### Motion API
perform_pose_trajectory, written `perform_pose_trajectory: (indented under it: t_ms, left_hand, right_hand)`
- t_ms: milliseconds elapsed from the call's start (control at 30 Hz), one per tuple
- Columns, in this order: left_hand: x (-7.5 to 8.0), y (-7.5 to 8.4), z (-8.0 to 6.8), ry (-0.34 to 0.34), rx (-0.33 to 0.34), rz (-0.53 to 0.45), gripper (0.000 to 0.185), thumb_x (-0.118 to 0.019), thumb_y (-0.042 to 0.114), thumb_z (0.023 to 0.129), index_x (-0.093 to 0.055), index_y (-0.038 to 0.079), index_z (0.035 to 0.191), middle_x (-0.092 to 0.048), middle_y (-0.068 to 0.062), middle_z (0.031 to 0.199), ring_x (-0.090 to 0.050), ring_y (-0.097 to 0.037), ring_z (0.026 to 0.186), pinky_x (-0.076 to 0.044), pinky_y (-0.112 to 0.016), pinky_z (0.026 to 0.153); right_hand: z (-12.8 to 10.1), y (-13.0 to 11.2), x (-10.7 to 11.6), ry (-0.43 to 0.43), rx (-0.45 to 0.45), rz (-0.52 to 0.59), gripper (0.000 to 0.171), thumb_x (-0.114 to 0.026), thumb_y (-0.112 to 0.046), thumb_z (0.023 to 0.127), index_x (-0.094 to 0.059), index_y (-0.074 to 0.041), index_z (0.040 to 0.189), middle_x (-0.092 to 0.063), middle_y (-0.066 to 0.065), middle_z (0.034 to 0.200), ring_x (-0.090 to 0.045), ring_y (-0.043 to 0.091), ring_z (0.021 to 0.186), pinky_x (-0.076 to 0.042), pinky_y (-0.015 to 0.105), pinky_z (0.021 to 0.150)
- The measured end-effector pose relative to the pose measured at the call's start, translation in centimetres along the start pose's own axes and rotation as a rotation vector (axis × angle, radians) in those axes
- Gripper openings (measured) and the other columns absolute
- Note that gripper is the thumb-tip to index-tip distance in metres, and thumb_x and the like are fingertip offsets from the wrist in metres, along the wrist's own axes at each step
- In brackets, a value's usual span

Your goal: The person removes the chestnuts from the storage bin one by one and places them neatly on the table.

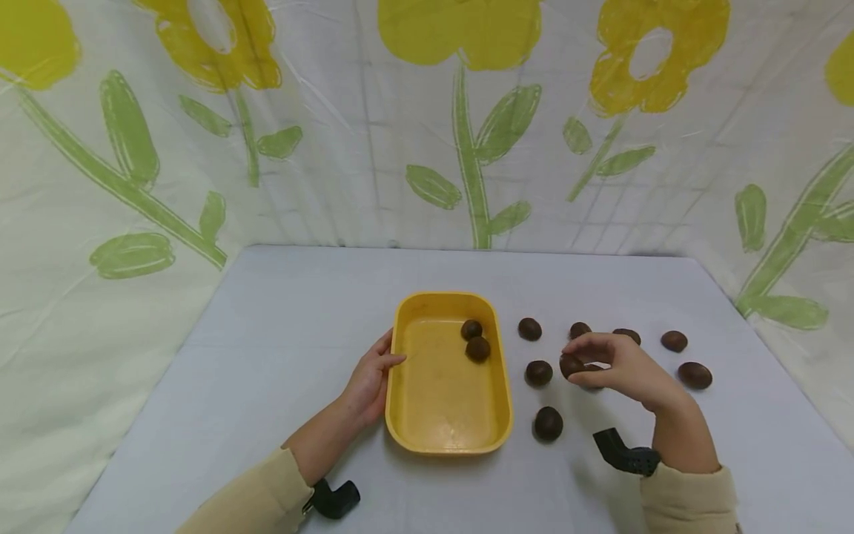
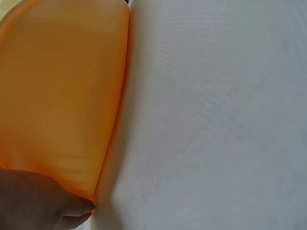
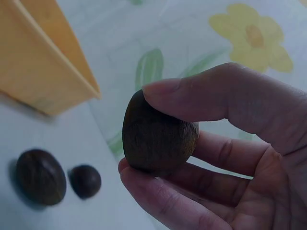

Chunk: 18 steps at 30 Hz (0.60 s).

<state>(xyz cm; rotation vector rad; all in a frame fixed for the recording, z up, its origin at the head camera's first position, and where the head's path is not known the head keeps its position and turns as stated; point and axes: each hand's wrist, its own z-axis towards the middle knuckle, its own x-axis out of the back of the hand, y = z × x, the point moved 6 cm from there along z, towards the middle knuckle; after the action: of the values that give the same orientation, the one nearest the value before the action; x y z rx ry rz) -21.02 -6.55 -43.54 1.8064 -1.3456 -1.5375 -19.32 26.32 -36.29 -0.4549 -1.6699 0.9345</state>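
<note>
A yellow plastic tray (image 1: 440,415) sits on the table with two chestnuts (image 1: 477,349) at its right wall. My left hand (image 1: 368,384) grips the tray's left side, thumb over the rim. The left wrist view has that tray (image 2: 62,96) at its left, with part of the hand (image 2: 43,203) at its edge. Right of the tray, my right hand (image 1: 617,368) pinches a dark brown chestnut (image 3: 158,136) between thumb and fingers, held up off the table. In the head view the hand partly hides chestnuts behind and below it.
Several more chestnuts lie loose right of the tray, among them a near one (image 1: 548,424), one at the far side (image 1: 530,329) and one at the far right (image 1: 694,375). A pale cloth covers the table (image 1: 267,319). Behind hangs a flower-printed curtain (image 1: 333,163).
</note>
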Motion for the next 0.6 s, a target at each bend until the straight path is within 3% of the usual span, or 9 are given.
perform_pose_trajectory:
  t_ms: [167,333,600]
  left_hand:
    - [-0.1,-0.1,0.0,-0.004,0.006,-0.004,0.065,-0.035,-0.002,0.092,-0.010,0.011,0.151,-0.014,-0.004,0.157,-0.021,-0.024,0.142,-0.019,-0.041,0.117]
    - [-0.1,0.1,-0.1,0.004,0.005,-0.006,0.065,-0.035,-0.003,0.092,-0.010,0.011,0.150,-0.013,-0.004,0.157,-0.021,-0.024,0.142,-0.020,-0.040,0.117]
    - [0.0,0.0,0.0,0.008,0.012,-0.012,0.064,-0.034,-0.003,0.092,-0.012,0.011,0.150,-0.015,-0.005,0.157,-0.023,-0.025,0.141,-0.021,-0.040,0.116]
  right_hand:
    - [-1.7,1.5,0.8,0.007,-0.030,0.007,0.034,-0.072,-0.019,0.079,-0.062,-0.005,0.109,-0.067,-0.002,0.101,-0.058,-0.004,0.092,-0.048,0.021,0.077]
    - [-3.0,2.7,1.1,-0.046,-0.001,0.025,0.034,-0.072,-0.016,0.079,-0.061,-0.004,0.109,-0.067,-0.008,0.098,-0.060,-0.003,0.092,-0.048,0.019,0.073]
    - [-4.0,4.5,0.0,-0.149,0.013,-0.053,0.031,-0.074,-0.019,0.077,-0.060,-0.007,0.102,-0.062,-0.001,0.098,-0.057,-0.002,0.089,-0.047,0.021,0.074]
